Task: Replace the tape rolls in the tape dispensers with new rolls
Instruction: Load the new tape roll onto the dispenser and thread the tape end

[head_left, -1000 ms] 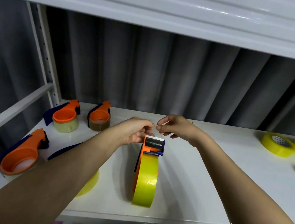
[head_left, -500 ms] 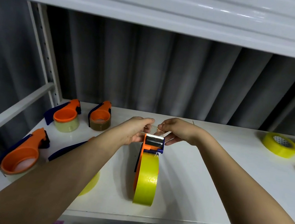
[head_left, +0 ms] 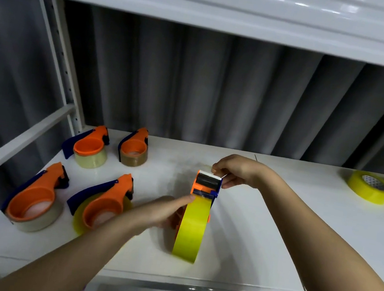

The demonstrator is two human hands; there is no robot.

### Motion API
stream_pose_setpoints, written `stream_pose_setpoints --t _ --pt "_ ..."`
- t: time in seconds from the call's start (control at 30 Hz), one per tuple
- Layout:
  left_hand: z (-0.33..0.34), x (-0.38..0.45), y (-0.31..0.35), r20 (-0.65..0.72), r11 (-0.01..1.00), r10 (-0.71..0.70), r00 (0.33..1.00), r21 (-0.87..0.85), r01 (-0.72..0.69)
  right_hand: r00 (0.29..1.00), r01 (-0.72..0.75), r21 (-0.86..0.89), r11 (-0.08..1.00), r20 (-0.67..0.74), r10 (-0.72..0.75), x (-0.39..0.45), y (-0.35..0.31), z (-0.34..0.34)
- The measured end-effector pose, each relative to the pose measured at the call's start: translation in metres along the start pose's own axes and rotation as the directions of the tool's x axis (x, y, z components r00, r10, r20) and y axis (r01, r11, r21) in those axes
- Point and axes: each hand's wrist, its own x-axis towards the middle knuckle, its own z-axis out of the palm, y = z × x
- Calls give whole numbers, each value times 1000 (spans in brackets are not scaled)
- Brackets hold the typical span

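Since a second ago the left hand [head_left: 164, 211] has dropped away from the cutter end and now lies against the left side of the upright dispenser [head_left: 204, 191], its fingers stretched fairly straight along the orange frame and the yellow tape roll [head_left: 190, 234] mounted in it; it looks blurred, so I cannot tell how firmly it presses. Meanwhile the right hand [head_left: 236, 170] has stayed at the serrated blade on top, fingers curled together and pinching what looks like the clear tape end [head_left: 204, 165] just above the teeth. That dispenser stands on edge near the middle of the white shelf [head_left: 257, 253], roll toward the front. To its left four more orange-and-blue dispensers lie flat: two at the back, one with a pale roll [head_left: 88, 146] and one with a brown roll [head_left: 134, 148], and two nearer the front, one with a clear roll [head_left: 36, 200] and one with a yellow roll [head_left: 103, 204], the last just beside the left forearm. Far right, two loose yellow rolls [head_left: 371, 186] lie flat near the shelf's back edge, well apart from the hands.
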Motion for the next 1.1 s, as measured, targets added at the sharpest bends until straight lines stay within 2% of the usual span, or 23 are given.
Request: stream_pose_setpoints --t 0.1,0.23,0.47,0.6,0.77,0.9,1.0,1.1 --pt "15 1 -3 112 964 87 990 -262 -55 999 -34 47 998 -24 35 2 3 1" --pt "34 -2 0 -17 893 93 996 -440 -91 998 -55 118 991 -20 57 0 9 0" --pt "38 -9 -2 -255 896 173 951 -359 -259 997 -76 294 953 31 69 -9 22 -1" --pt "28 -10 3 -326 904 236 916 -272 -330 998 -65 404 912 34 57 -15 23 2" --pt "20 -11 7 -319 913 239 917 -246 -324 1000 -8 392 920 17 2 -21 19 7" --pt "16 -17 13 -273 878 199 941 -377 -295 995 34 415 909 67 -68 -27 19 11" --pt "11 -15 16 -261 856 120 958 -461 -233 983 95 575 812 74 -167 -29 24 18" --pt "8 -10 16 -206 826 76 976 -535 -178 968 182 725 664 -12 -252 -28 27 29"
